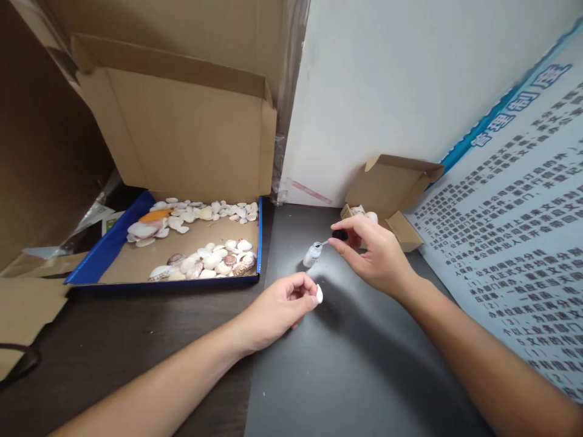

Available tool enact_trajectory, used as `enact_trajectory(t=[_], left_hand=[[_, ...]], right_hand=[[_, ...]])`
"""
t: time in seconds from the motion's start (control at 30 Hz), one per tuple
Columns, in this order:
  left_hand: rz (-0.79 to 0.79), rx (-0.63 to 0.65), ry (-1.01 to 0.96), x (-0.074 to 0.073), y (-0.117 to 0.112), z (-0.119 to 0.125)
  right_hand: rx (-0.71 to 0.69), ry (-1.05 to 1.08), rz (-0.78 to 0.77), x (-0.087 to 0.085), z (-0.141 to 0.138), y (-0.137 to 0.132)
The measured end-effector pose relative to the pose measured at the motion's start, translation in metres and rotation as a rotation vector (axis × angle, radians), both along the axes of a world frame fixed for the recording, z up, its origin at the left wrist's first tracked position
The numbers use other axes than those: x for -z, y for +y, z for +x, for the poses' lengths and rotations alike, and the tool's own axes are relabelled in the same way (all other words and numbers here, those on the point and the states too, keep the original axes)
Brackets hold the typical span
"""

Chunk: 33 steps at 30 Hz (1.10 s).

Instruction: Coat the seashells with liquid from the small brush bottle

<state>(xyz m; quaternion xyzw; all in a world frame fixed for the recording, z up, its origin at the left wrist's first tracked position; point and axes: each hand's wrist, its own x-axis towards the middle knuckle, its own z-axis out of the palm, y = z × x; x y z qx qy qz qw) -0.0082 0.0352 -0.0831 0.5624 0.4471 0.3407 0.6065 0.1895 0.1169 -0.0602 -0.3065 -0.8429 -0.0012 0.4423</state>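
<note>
Between the thumb and fingers of my left hand [285, 306] is a small white seashell [319, 294], held just above the grey mat. My right hand [373, 252] pinches the black cap [339, 235] of a thin applicator brush. The brush's stem [324, 243] slants down to the left, and its tip is at the mouth of a small clear glass bottle [312, 255]. That bottle stands on the mat, beyond my left hand, and neither hand touches it. Whether the brush tip is inside the neck or just at the rim, I cannot tell.
A blue-edged cardboard box [260, 243] with its lid raised stands on the left, with many shells [214, 261] in two groups. Behind my right hand, a smaller open carton [405, 230] holds pale shells. A white panel [364, 91] and a printed poster [514, 212] bound the back and right.
</note>
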Motion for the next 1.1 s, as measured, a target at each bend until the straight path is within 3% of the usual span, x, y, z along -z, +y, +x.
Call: enact_trajectory(t=[0.3,1.1], left_hand=[[0.107,-0.224,-0.014,0.003,0.006,0.002],[0.107,-0.179,-0.028,0.002,0.007,0.001]], right_hand=[[0.012,-0.062,-0.160,0.002,-0.007,0.004],[0.086,0.112,-0.318,0.011,-0.006,0.006]])
